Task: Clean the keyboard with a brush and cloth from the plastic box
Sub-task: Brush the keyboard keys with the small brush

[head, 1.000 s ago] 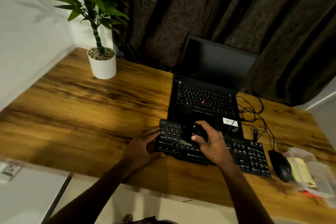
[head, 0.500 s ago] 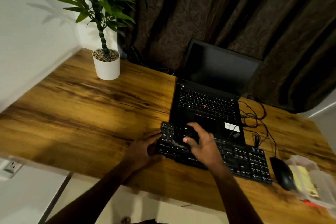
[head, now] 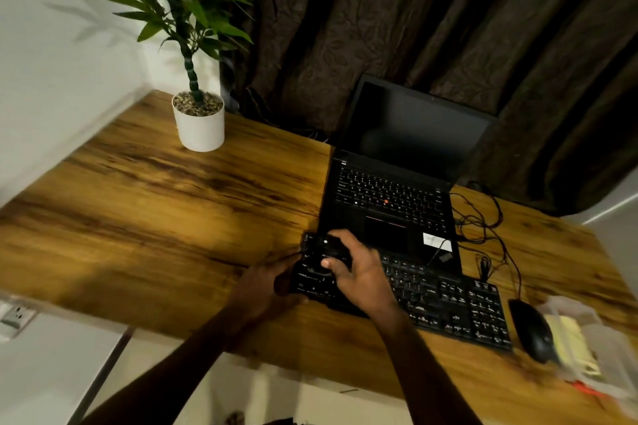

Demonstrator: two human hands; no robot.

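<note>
While the left hand (head: 266, 286) grips the keyboard's left end, its fingers wrapped around the edge, the right hand (head: 362, 272) rests over the left keys, fingers curled around a dark object; whether that is the brush is too blurred to tell. The keyboard (head: 445, 300) is flat, black plastic with small white legends, lying near the front edge of the wooden table (head: 155, 217), its far edge touching the open black laptop (head: 397, 190). A rounded black mouse (head: 531, 329) sits just right of it, beside a clear plastic box (head: 600, 348) holding a pale yellow cloth (head: 574, 345).
</note>
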